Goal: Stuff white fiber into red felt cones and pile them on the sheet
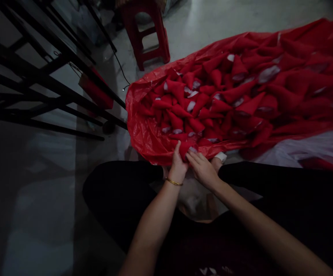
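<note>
Between my two hands is a small red felt cone [185, 148] with whitish filling at its open end. My left hand [179, 163] holds it from the left, thumb up along its side, a gold bangle on the wrist. The fingers of my right hand [202, 168] press at the cone's whitish end. Both hands are over the near edge of a long red plastic sheet [139, 134], which is heaped with many similar red cones [177, 92]. Several of those cones show white at their wide ends.
A red plastic stool [163, 44] stands on the floor beyond the sheet. Black metal bars [68, 53] slant across the left, with a red box [97, 90] behind them. Translucent white plastic [307, 147] lies at the right. A thin black cable [120, 65] reaches the sheet's left end.
</note>
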{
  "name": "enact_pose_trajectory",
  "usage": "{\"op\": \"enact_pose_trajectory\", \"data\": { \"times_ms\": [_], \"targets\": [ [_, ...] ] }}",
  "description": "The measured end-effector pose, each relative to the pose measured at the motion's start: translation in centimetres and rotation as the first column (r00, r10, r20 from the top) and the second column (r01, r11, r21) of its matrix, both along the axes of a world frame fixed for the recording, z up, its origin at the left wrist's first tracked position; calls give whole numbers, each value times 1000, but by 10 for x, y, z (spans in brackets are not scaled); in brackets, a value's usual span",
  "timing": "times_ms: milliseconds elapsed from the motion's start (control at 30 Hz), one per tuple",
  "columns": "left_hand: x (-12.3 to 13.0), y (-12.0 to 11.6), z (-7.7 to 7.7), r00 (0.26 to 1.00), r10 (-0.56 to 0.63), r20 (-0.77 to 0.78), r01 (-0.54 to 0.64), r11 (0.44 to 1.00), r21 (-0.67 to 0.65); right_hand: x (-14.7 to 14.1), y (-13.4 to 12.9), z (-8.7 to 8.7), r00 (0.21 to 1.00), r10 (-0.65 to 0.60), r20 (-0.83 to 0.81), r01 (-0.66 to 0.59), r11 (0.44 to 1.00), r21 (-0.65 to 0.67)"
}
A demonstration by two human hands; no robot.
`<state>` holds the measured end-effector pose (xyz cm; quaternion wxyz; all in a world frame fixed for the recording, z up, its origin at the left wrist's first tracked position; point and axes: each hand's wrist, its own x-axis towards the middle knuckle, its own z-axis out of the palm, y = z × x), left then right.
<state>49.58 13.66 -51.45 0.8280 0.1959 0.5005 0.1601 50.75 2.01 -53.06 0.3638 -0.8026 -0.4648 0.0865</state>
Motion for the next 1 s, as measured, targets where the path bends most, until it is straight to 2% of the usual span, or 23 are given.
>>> {"op": "enact_pose_trajectory", "data": {
  "times_ms": [133, 233, 300, 333, 400, 467, 500, 567, 600, 667, 733, 767, 833, 900, 933, 1000],
  "targets": [
    [-1, -15, 7, 993, -40, 114, 17, 980, 199, 10, 15, -11, 987, 44, -156, -81, 968, -239],
    [-2, -14, 3, 993, -40, 109, 24, 989, 146, 18, 10, -9, 970, 101, -222, -167, 937, -307],
    [-1, -8, -2, 997, -51, 64, 48, 998, 41, 20, -3, -3, 971, 113, -208, -155, 968, -197],
    [-1, -4, -4, 997, -67, 49, 68, 998, -17, 21, -12, 2, 977, 76, -199, -99, 989, -110],
    [1, 4, -7, 994, -96, 51, 101, 989, -107, 21, -28, 10, 979, -75, -187, 87, 995, 52],
    [3, 7, -8, 991, -97, 89, 110, 983, -145, 19, -37, 15, 972, -167, -164, 185, 977, 103],
    [4, 6, -8, 990, -93, 103, 108, 982, -152, 18, -38, 16, 978, -155, -137, 166, 984, 72],
    [4, 1, -8, 990, -94, 105, 109, 984, -142, 16, -30, 11, 995, -51, -90, 42, 994, -104],
    [4, -3, -9, 991, -97, 97, 108, 987, -115, 16, -23, 7, 995, 0, -95, -22, 974, -227],
    [3, -10, -10, 991, -106, 79, 109, 993, -35, 15, -7, -2, 989, 36, -146, -97, 895, -435],
    [1, -15, -12, 990, -123, 75, 121, 992, 35, 16, 2, -7, 979, 37, -199, -137, 845, -517],
    [-1, -15, -13, 988, -135, 75, 131, 990, 56, 16, 1, -6, 974, 45, -222, -152, 857, -492],
    [-3, -12, -15, 986, -154, 69, 147, 984, 97, 18, -9, -1, 964, 48, -263, -136, 936, -325],
    [-4, -9, -19, 986, -156, 65, 142, 973, 185, 22, -28, 7, 946, -63, -317, 32, 994, -103],
    [-3, -8, -21, 986, -152, 63, 133, 963, 235, 25, -36, 9, 922, -165, -350, 167, 986, -24],
    [-2, -11, -25, 986, -157, 58, 131, 939, 317, 32, -47, 9, 827, -363, -429, 412, 911, 24]
  ]
}}
